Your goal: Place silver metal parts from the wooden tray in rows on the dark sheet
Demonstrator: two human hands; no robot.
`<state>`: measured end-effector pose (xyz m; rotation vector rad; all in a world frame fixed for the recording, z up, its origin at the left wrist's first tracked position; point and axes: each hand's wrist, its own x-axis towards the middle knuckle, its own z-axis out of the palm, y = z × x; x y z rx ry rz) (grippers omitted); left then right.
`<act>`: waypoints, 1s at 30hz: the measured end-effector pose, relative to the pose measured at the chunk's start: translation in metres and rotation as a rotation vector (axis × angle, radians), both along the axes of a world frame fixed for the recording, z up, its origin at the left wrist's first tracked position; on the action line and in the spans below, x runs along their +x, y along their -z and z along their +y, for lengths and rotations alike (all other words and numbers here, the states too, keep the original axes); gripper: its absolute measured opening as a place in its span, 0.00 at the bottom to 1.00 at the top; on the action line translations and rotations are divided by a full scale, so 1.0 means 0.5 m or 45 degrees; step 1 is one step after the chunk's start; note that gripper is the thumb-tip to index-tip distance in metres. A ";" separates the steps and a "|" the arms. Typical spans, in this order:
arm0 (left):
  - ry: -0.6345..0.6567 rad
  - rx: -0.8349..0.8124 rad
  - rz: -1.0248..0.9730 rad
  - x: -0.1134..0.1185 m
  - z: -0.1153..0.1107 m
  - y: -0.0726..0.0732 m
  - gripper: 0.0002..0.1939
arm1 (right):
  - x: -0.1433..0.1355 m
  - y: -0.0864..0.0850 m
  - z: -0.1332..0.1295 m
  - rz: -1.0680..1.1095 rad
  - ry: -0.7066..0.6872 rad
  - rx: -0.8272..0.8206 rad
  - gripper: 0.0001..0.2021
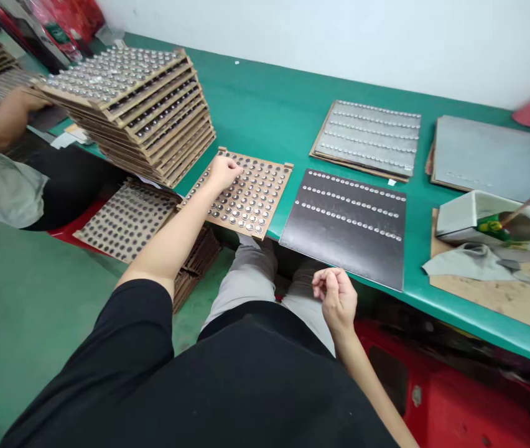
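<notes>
My left hand point(224, 174) is over a brown board point(265, 233) carrying rows of small round metal pieces. Its fingers are pinched together at the board's upper part, and whatever they hold is hidden. My right hand point(338, 298) hovers just off the table's front edge, thumb and fingers curled together; I cannot make out anything in it. Nearest to it lies a black plate point(339, 239) with three rows of small shiny round pieces on its upper part. The lower part of that plate is bare.
A tall stack of loaded boards point(153, 118) rises at the left, and another board point(127, 224) lies lower down. Behind are a grey plate with rows point(367, 134) and a plain grey plate point(493, 152). A cut-open white container point(456, 218) and cloth point(473, 262) lie right. A co-worker's arm point(1, 121) reaches in left.
</notes>
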<state>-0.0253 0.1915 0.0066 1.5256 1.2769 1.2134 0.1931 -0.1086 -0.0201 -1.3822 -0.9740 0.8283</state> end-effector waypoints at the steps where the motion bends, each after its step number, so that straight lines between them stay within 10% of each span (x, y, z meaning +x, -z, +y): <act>1: -0.027 -0.025 0.047 -0.004 0.028 0.004 0.21 | -0.001 0.002 0.002 -0.001 -0.018 0.002 0.20; 11: -0.235 -0.056 0.487 0.053 0.077 -0.036 0.23 | 0.038 0.021 -0.001 -0.231 -0.091 0.153 0.28; 19: 0.226 0.130 0.478 0.128 -0.157 -0.057 0.19 | 0.120 -0.001 0.014 -0.311 -0.031 0.225 0.27; 25: 0.779 0.183 0.347 0.171 -0.329 -0.024 0.15 | 0.262 -0.017 0.083 -0.566 0.521 -0.126 0.14; 30: 0.955 0.018 0.323 0.191 -0.402 0.003 0.16 | 0.332 -0.017 0.145 -0.789 0.617 -0.487 0.05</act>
